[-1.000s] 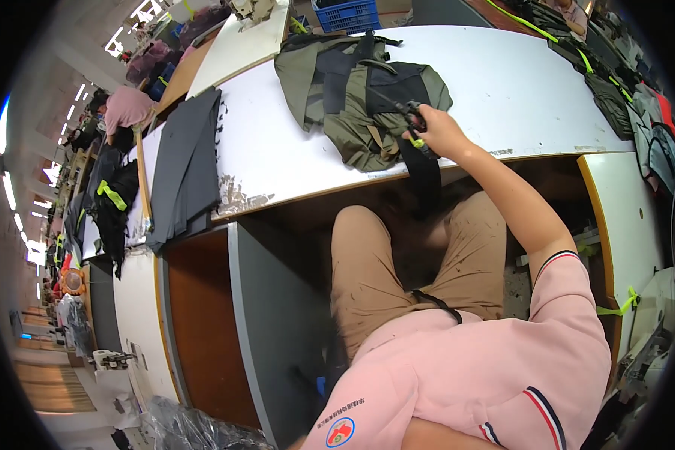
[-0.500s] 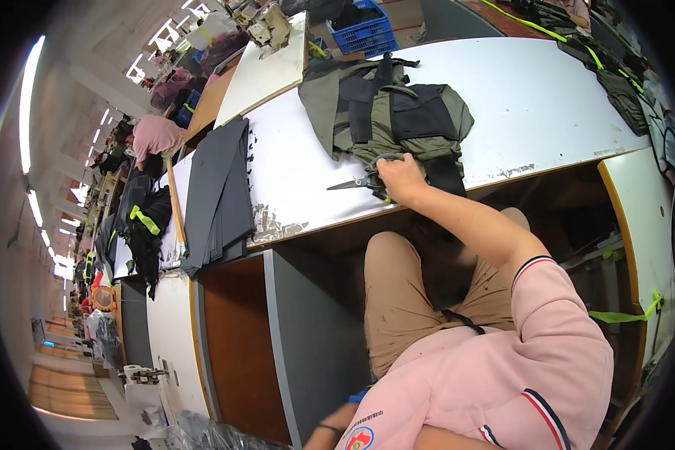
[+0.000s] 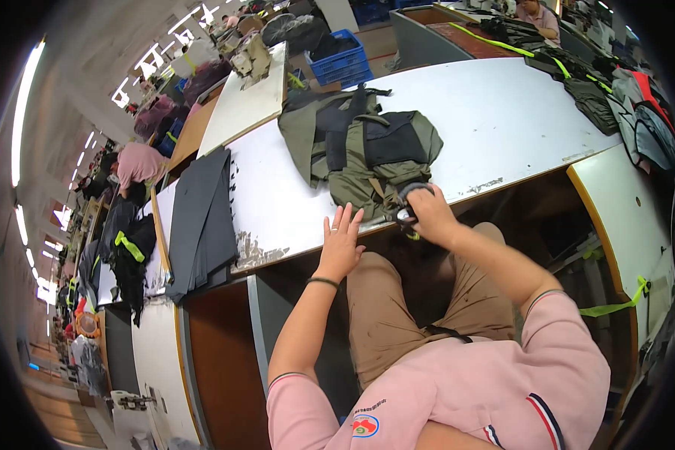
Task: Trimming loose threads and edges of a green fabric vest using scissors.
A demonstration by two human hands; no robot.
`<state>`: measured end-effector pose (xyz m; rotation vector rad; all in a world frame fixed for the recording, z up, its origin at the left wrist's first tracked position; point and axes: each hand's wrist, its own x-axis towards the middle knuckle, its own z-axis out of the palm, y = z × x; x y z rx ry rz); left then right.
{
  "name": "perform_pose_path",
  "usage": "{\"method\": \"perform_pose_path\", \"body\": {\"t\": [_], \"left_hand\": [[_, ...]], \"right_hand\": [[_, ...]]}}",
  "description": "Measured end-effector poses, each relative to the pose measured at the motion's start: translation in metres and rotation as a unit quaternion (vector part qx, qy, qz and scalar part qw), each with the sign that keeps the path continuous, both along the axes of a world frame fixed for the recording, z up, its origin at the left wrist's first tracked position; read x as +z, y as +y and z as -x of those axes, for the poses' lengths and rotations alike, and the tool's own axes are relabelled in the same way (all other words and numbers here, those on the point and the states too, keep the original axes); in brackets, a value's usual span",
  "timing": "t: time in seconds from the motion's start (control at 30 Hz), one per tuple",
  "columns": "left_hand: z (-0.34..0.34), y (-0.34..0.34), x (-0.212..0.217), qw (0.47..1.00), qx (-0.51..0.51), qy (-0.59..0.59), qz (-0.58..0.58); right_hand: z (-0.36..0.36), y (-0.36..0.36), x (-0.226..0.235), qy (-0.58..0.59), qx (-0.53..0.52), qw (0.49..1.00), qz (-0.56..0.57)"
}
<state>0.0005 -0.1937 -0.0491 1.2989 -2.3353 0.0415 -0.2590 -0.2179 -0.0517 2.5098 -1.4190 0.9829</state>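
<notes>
An olive-green and black sewn fabric piece with straps (image 3: 360, 146), like part of a backpack, lies crumpled on the white tabletop (image 3: 495, 112). At its near right corner, by the table's front edge, my right hand (image 3: 433, 214) is closed round a pair of scissors (image 3: 405, 214). Their blades are hard to make out here, and part of the dark fabric bunches beside that hand. My left hand (image 3: 342, 244) is open with fingers spread, its fingertips at the near edge of the olive fabric. Nothing is held in it.
A stack of dark grey flat panels (image 3: 200, 221) lies to the left, with a wooden strip (image 3: 160, 232) beyond it. Blue crates (image 3: 340, 58) stand behind the table. More dark pieces with yellow-green trim (image 3: 586, 97) lie at the far right. Other people work farther off.
My left hand has come up from low at my side to the fabric's near edge. The scissors, earlier pointing left over the tabletop, have turned in my right hand, which is now lower.
</notes>
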Motion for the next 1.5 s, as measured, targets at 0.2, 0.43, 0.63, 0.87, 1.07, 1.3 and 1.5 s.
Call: {"method": "perform_pose_path", "body": {"t": [0.2,0.43,0.63,0.87,1.07,1.3,1.5], "left_hand": [[0.009,-0.037,-0.017,0.994,-0.001,-0.11,-0.026],[0.008,-0.022,-0.011,0.996,-0.057,-0.018,-0.069],[0.023,0.032,0.099,0.955,-0.148,0.105,-0.234],[0.03,0.109,0.217,0.635,-0.216,0.565,-0.482],[0.015,0.117,0.183,0.493,-0.174,0.706,-0.477],[-0.022,0.131,0.158,0.389,-0.119,0.8,-0.44],[-0.033,0.137,0.144,0.38,-0.141,0.822,-0.4]], "right_hand": [[0.026,0.02,-0.042,0.003,-0.089,0.994,0.062],[0.057,0.003,-0.026,-0.016,0.029,0.999,0.037],[0.113,-0.01,0.082,-0.112,-0.006,0.988,0.107],[0.107,-0.008,0.206,-0.246,0.093,0.964,-0.034],[0.082,0.05,0.19,-0.395,0.243,0.835,-0.295],[0.045,0.147,0.148,-0.281,0.161,0.829,-0.455],[-0.004,0.173,0.088,-0.318,0.153,0.829,-0.434]]}}
